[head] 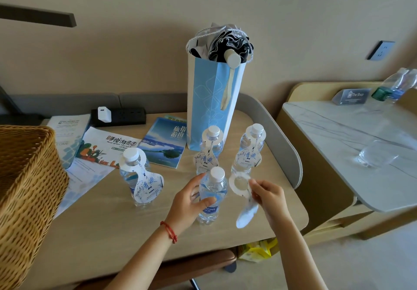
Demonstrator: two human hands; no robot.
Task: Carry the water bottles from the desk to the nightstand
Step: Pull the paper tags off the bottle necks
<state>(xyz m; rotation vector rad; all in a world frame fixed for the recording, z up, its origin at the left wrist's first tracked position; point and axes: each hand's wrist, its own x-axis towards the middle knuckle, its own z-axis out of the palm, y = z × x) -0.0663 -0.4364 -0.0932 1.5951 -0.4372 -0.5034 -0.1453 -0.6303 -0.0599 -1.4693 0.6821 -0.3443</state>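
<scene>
Several clear water bottles with white caps stand on the wooden desk [117, 226]. My left hand [189, 201] is wrapped around the nearest bottle [213, 190], which stands upright and has no tag. My right hand [268, 193] pinches a white paper neck tag [244, 199] just right of that bottle. Three more bottles wear tags: one at the left [135, 176], one behind the held bottle [211, 145], one at the back right [250, 149].
A tall blue paper bag [212, 102] with a folded umbrella stands behind the bottles. Brochures [162, 145] and a power strip [121, 115] lie at the back left. A wicker basket [24, 188] fills the left. To the right is a marble-topped stand [352, 136] with a glass [375, 154] and bottles [397, 84].
</scene>
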